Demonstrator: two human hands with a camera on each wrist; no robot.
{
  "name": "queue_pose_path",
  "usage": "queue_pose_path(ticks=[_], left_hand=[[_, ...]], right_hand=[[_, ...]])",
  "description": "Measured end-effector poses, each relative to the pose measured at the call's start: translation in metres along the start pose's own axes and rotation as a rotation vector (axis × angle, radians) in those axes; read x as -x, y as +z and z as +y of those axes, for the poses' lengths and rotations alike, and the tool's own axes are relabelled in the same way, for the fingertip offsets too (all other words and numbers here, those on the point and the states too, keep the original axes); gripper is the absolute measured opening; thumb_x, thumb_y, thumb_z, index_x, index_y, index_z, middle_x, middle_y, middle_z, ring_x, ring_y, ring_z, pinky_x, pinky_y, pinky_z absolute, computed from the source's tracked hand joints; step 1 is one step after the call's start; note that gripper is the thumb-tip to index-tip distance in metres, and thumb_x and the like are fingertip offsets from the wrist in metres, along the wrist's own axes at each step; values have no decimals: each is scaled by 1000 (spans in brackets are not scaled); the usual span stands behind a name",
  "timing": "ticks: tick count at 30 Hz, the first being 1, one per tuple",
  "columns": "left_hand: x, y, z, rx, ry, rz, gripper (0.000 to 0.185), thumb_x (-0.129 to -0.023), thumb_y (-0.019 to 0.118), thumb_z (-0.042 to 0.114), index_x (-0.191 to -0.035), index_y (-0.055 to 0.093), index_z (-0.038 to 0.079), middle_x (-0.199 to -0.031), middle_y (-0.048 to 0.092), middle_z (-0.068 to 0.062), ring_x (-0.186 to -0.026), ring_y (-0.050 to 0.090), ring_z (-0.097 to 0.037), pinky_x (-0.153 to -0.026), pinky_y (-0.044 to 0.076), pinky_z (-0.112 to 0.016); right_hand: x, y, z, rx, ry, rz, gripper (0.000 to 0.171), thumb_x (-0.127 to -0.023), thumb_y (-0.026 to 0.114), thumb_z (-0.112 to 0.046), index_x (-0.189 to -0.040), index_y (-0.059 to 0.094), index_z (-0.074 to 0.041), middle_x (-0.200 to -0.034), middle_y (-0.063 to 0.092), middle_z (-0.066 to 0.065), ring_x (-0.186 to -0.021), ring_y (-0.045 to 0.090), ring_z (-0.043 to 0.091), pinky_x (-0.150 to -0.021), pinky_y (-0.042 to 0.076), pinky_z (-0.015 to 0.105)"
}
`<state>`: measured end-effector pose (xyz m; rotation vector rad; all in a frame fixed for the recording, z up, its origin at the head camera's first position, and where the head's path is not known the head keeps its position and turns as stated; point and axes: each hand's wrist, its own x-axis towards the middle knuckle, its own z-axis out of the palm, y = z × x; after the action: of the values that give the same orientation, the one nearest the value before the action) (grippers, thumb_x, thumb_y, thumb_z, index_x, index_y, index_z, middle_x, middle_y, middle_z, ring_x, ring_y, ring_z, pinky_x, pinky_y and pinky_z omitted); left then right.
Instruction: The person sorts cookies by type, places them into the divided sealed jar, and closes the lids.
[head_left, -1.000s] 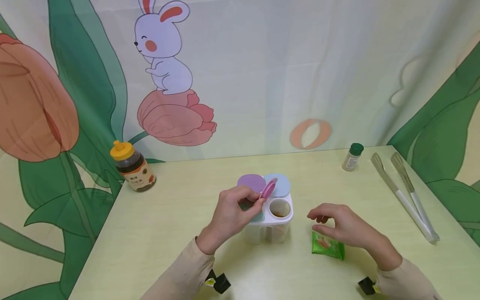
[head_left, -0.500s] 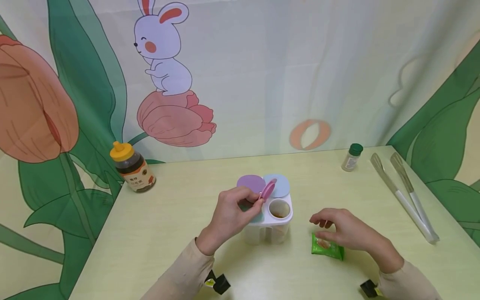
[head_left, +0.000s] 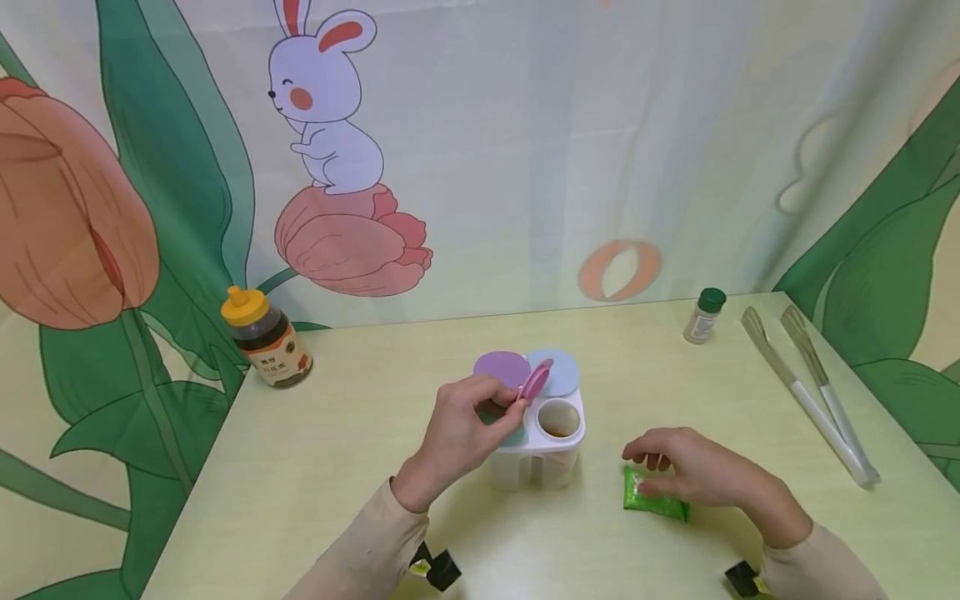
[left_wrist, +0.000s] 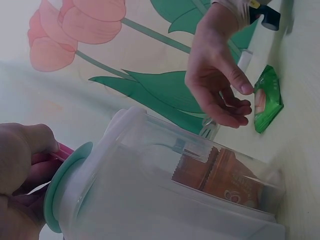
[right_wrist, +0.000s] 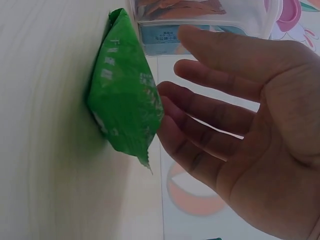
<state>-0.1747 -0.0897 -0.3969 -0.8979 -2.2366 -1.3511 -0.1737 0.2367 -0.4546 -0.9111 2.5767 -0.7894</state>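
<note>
My left hand (head_left: 461, 429) pinches the raised pink lid (head_left: 537, 380) of a clear-sided storage box (head_left: 534, 471). Under that lid the round opening (head_left: 559, 419) shows something brownish inside. The purple lid (head_left: 500, 367), the pale blue lid (head_left: 557, 372) and the teal lid (left_wrist: 64, 187) lie flat on their compartments. Orange-brown sachets (left_wrist: 220, 175) show through the wall in the left wrist view. My right hand (head_left: 701, 468) hovers right over a green packet (right_wrist: 122, 92), its fingers loosely bent and nothing held. Whether its fingertips touch the packet I cannot tell.
A honey bottle (head_left: 272, 346) with a yellow cap stands at the table's back left. At the back right are a green-capped shaker (head_left: 704, 316) and metal tongs (head_left: 813, 400) with white handles. A printed curtain (head_left: 480, 167) hangs behind the table (head_left: 360, 400).
My right hand has moved slightly down and to the right, closer over the green packet. The left hand keeps its pinch on the pink lid in the same place.
</note>
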Motion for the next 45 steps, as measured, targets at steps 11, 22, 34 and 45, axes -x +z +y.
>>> queue_pose_path(ticks=[11,22,34,45], left_hand=[[0,-1,0,0,4,7,10,-81,75,2,-74,69,6,-73,68,-5,-62,62,-9,-58,56,-19],[0,0,-1,-1,5,5,8,-81,75,2,-76,69,5,-74,68,-4,-63,62,-8,-58,56,-19],[1,1,-1,-6,18,12,9,-80,75,1,-75,69,5,-73,68,-4,-63,61,-8,-58,56,-19],[0,1,-2,-7,27,19,9,-80,75,2,-75,69,6,-72,67,-2,-63,60,-7,-58,55,-18]], right_hand=[[-3,4,3,-17,-20,-64,32,-87,73,-20,-115,66,-7,-98,65,-6,-83,57,5,-71,53,26],[-5,9,5,13,29,-117,34,-86,72,-17,-117,65,-4,-92,61,-9,-79,53,3,-67,48,22],[-5,9,6,28,11,-110,34,-88,70,-16,-118,64,-3,-98,62,-7,-79,52,3,-68,48,22],[-8,10,7,31,-45,-121,26,-85,73,-14,-109,65,-11,-85,51,-9,-72,47,3,-62,41,19]])
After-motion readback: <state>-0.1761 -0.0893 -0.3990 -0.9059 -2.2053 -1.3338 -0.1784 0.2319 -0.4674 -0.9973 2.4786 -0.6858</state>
